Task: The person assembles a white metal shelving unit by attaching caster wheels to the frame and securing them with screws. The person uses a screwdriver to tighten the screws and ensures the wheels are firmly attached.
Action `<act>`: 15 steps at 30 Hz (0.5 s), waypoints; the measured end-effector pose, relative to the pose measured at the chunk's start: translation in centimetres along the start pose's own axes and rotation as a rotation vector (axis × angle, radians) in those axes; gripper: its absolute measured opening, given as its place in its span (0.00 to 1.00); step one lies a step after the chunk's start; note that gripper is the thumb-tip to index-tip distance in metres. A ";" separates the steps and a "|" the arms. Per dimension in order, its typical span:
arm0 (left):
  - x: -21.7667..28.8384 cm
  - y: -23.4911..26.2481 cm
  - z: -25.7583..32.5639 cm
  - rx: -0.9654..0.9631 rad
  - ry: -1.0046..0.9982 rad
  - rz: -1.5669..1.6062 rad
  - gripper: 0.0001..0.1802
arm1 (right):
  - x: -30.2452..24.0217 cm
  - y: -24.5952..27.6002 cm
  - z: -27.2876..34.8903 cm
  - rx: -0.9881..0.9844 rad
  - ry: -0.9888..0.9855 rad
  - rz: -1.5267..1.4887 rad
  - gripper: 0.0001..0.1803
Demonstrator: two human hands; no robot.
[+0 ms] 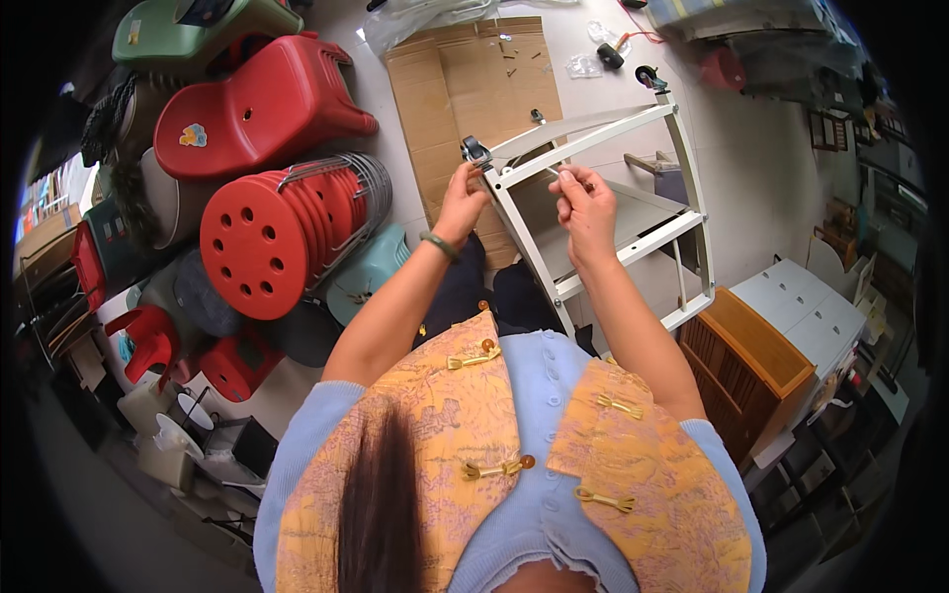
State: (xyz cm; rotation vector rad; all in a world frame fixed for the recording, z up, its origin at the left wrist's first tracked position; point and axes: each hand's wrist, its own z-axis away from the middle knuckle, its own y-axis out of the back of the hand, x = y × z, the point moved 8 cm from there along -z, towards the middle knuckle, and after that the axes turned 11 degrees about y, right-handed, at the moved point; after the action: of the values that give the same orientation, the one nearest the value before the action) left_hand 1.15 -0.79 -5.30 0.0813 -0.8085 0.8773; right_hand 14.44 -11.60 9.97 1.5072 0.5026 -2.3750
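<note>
A white metal cart frame [527, 229] with caster wheels lies tipped over in front of me. My left hand [461, 206], a green bangle at its wrist, has its fingers curled against the frame's near left corner, just below a black caster [475, 150]. My right hand [589, 215] is raised over the frame, thumb and fingers pinched together. A thin, pale rod-like piece [554, 170] sticks out of this pinch toward the left corner; its kind is too small to make out. Another caster [648, 77] sits at the far right corner.
Flattened cardboard [425, 89] lies beyond the frame, with several loose screws [510, 55] on it. A black-headed mallet [610, 56] and plastic bags are to its right. Stacked red stools [253, 245] and a red chair [257, 109] stand left; a wooden cabinet [756, 341] stands right.
</note>
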 end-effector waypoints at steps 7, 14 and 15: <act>6.2 -1.4 1.8 -0.488 -0.370 -0.501 0.42 | -1.0 -1.1 1.5 -0.082 0.073 0.133 0.06; 5.8 -3.8 0.4 -0.715 -0.398 -0.456 0.41 | 0.4 -2.7 2.6 -0.104 0.058 0.166 0.07; 5.9 -3.9 0.9 -0.749 -0.356 -0.429 0.40 | 0.5 -2.6 2.7 -0.102 0.060 0.166 0.07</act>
State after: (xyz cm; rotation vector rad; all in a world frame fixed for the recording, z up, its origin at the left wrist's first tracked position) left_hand 5.59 0.20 0.20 -0.2487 -1.3499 0.1166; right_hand 10.90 -10.47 10.91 1.5167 0.4844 -2.1510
